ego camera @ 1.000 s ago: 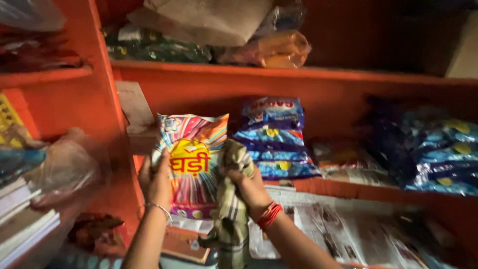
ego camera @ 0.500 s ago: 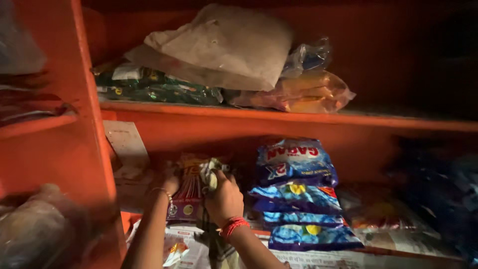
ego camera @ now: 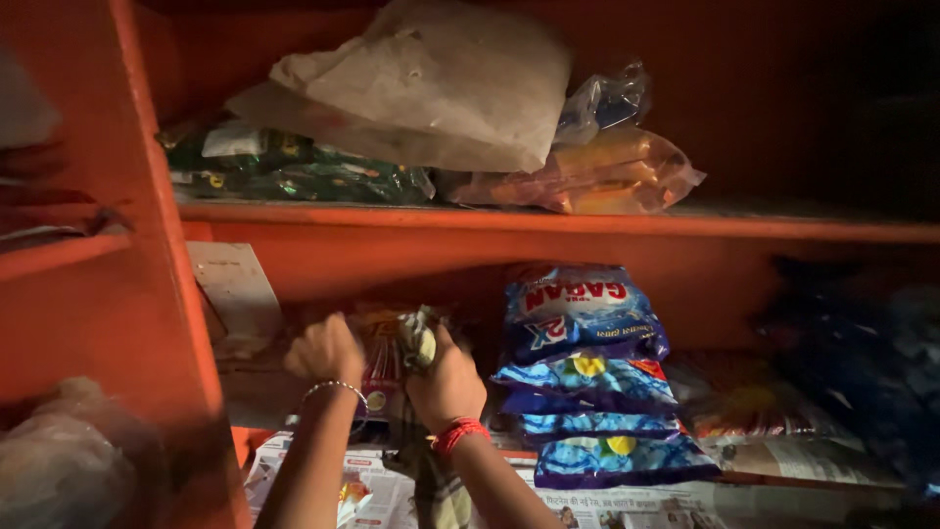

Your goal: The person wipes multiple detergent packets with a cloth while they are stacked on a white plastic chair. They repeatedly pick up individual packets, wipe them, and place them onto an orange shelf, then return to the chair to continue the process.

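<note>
Gripping a striped cloth (ego camera: 421, 343) in a closed fist, the right hand (ego camera: 446, 382) sits just left of the stack of blue packets (ego camera: 587, 377) on the orange shelf (ego camera: 548, 227). Beside it, further left of that stack, the left hand (ego camera: 323, 351) curls its fingers on a colourful packet (ego camera: 380, 364) standing upright between both hands. Newspaper (ego camera: 607, 504) lies below the stack.

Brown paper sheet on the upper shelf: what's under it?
Under the brown paper sheet lie green packets at its left and clear bags of orange goods at its right. The sheet hides whatever sits under its middle.
</note>
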